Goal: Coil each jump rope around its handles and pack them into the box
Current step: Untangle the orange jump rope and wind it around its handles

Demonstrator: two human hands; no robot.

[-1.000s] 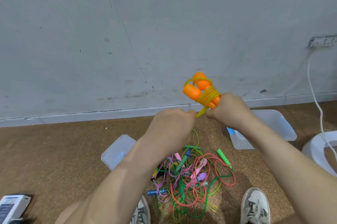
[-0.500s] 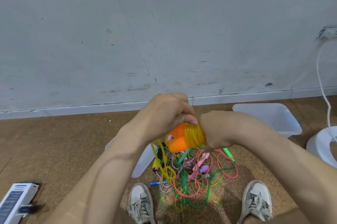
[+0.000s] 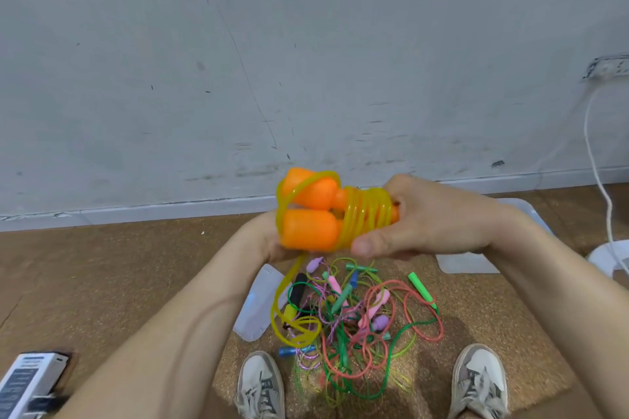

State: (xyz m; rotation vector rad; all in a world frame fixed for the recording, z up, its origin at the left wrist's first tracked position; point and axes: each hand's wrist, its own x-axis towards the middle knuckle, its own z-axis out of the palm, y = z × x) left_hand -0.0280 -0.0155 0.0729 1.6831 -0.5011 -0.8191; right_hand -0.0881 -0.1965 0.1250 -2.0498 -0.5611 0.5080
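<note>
In the head view, a pair of orange plastic handles (image 3: 316,214) is held up in front of the grey wall (image 3: 204,78), fat ends to the left. A translucent yellow rope (image 3: 366,214) is wound in close turns round the narrow shafts, and one loop is passed over the fat ends. The shafts are gripped by the right hand (image 3: 432,217), with the fingers curled over the top and the thumb pressed against the coil from below. The left hand (image 3: 265,238) is seen just below the fat ends. Its fingers are hidden, so whether anything is pinched cannot be told. The rope's loose tail (image 3: 289,323) is hung from there down to the brown cork floor (image 3: 102,282). On the floor, a tangled pile of coloured jump ropes (image 3: 367,323) is spread between two grey-and-white shoes (image 3: 260,384). A clear plastic box (image 3: 464,263) is partly hidden behind the right forearm. A flat clear plastic lid (image 3: 257,309) is laid just left of the pile.
</note>
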